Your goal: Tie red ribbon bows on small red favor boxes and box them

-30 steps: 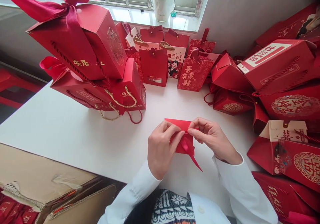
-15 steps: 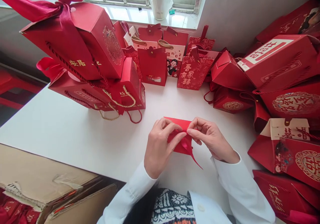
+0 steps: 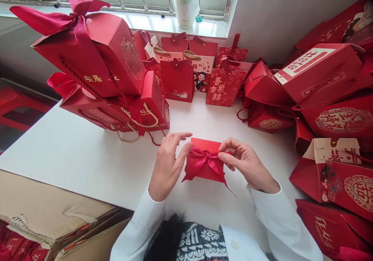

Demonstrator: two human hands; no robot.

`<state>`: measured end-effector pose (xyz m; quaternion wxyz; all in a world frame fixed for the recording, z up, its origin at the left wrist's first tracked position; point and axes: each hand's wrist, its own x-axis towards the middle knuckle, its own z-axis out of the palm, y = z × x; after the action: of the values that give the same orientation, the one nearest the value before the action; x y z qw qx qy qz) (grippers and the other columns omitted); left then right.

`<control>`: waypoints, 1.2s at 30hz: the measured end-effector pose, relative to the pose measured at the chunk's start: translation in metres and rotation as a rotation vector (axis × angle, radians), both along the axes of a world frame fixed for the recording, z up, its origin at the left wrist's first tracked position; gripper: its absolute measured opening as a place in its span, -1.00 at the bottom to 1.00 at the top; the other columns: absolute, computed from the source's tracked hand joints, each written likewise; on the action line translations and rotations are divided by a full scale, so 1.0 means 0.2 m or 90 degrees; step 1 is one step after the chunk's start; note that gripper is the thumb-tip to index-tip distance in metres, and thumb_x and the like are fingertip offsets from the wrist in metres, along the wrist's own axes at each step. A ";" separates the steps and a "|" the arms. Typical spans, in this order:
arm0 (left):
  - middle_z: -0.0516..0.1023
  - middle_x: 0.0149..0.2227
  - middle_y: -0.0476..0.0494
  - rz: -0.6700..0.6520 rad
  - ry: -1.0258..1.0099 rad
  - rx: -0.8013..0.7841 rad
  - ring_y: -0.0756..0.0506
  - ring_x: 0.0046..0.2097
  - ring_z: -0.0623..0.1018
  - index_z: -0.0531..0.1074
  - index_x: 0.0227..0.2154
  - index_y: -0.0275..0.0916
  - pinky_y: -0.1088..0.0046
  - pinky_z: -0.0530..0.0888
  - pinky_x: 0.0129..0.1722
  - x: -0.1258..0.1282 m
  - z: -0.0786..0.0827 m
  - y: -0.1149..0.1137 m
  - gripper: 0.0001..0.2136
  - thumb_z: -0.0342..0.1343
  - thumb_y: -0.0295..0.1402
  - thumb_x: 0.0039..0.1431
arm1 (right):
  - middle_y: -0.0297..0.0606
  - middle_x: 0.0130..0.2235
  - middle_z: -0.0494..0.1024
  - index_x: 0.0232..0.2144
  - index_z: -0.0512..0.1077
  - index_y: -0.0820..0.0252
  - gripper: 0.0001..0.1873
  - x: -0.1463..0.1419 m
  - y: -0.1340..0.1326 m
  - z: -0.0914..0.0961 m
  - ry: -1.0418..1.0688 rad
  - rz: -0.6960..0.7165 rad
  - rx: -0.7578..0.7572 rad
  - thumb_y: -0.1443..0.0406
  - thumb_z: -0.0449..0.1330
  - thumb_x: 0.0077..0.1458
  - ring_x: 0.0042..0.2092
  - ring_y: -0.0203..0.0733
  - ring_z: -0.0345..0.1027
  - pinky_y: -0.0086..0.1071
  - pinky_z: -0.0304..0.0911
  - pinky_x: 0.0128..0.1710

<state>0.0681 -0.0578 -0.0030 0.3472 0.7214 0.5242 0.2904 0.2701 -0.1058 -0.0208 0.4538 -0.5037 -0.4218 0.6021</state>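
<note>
A small red gift box lies on the white table, with a crimson ribbon bow tied across its top. The ribbon's tails hang past the near edge of the box on both sides. My right hand pinches the bow's right loop between thumb and fingertips. My left hand is open at the box's left side, thumb and fingers apart. Its thumb tip is close to the left loop; whether it touches I cannot tell.
Large red gift boxes with rope handles are stacked at the left. Small red gift bags stand along the wall under the window. More red boxes pile up at the right. A cardboard box is below the table's near left edge.
My left hand has let go of the ribbon, moved left and opened, uncovering the bow. The right hand stays at the right loop. The view has tilted slightly upward.
</note>
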 end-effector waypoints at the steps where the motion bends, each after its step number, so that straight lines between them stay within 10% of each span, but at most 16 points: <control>1: 0.44 -0.20 -0.04 -0.007 0.016 -0.040 -0.04 -0.17 0.41 0.37 -0.10 -0.13 0.45 0.32 -0.25 -0.01 0.00 0.00 -0.76 -0.02 -0.17 0.26 | -0.46 -0.56 0.33 -0.39 0.35 0.19 -0.81 0.00 0.00 0.00 -0.001 -0.007 -0.002 0.20 0.24 0.09 -0.56 -0.44 0.11 -0.54 0.07 -0.58; 26: 0.30 -0.43 0.06 -0.029 -0.288 -0.216 0.06 -0.38 0.36 0.29 -0.13 -0.20 0.56 0.32 -0.36 0.01 -0.11 0.00 -0.82 0.03 -0.36 0.21 | -0.57 -0.66 0.22 -0.36 0.24 0.14 -0.70 -0.09 -0.01 -0.01 0.020 -0.138 -0.034 0.25 0.30 -0.10 -0.62 -0.43 0.01 -0.54 0.00 -0.63; 36: 0.30 -0.44 0.05 -0.058 -0.203 -0.183 0.02 -0.37 0.36 0.27 -0.09 -0.20 0.50 0.33 -0.33 -0.02 -0.10 0.01 -0.77 0.00 -0.25 0.24 | -0.56 -0.66 0.22 -0.29 0.24 0.15 -0.61 -0.08 -0.01 -0.04 0.019 -0.161 0.005 0.16 0.33 -0.09 -0.62 -0.41 -0.02 -0.53 -0.04 -0.64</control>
<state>0.0634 -0.0564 -0.0221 0.5376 0.6322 0.4658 0.3072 0.2532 -0.1071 -0.0284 0.5340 -0.5421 -0.3506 0.5459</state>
